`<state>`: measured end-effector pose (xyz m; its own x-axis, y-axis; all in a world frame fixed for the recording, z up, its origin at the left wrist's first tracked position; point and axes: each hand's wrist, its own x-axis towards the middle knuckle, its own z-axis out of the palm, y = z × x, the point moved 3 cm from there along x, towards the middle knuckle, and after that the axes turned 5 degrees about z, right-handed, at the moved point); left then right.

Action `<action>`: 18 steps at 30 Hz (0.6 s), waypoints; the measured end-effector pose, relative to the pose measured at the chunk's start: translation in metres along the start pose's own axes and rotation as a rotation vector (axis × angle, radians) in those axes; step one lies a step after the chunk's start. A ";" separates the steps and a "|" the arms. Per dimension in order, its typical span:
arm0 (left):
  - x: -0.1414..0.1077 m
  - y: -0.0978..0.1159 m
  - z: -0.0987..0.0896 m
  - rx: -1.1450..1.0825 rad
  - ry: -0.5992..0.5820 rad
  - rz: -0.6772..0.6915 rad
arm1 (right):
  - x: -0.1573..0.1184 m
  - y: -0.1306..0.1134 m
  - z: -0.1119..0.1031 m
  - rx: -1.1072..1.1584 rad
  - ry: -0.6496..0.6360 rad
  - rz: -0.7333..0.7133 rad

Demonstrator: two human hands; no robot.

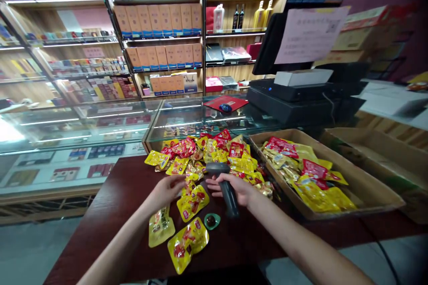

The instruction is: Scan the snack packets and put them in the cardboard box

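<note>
My right hand (241, 187) is around the dark handle of a barcode scanner (230, 202), its fingers reaching past the handle to the left. The scanner's head points left over the packets. My left hand (169, 191) lies with fingers stretched out at the near edge of a heap of yellow and red snack packets (210, 149), touching or just above some of them. Closer to me lie a yellow packet (193, 202), another yellow packet (189, 242) and a paler pouch (161, 227) below my left hand. A small green dish-like item (211, 221) with a dark round centre sits beside them.
At right, an open cardboard box (374, 196) holds more packets, with another cardboard box (408, 164) beyond it. Behind stand a glass display counter (180, 113), a red mouse pad (217, 101) with a mouse (225, 107), and a checkout monitor (267, 49). The dark table's (110, 213) left edge drops off.
</note>
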<state>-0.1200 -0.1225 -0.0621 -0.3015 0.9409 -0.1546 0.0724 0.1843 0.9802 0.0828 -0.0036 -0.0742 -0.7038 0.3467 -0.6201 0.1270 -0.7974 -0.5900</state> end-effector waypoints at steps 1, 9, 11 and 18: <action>-0.006 -0.007 0.002 0.036 -0.006 0.054 | 0.001 0.004 -0.001 -0.002 0.002 0.008; -0.025 -0.025 0.029 0.458 0.021 0.210 | 0.005 0.024 0.008 0.143 -0.111 0.055; -0.029 -0.023 0.037 0.551 0.000 0.231 | 0.006 0.025 0.009 0.161 -0.140 0.079; -0.024 -0.008 0.044 0.408 0.057 0.180 | 0.008 0.010 0.011 0.291 -0.160 0.002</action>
<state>-0.0716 -0.1337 -0.0718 -0.3011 0.9531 0.0321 0.4944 0.1272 0.8599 0.0707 -0.0135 -0.0797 -0.8074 0.2811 -0.5188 -0.0602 -0.9138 -0.4016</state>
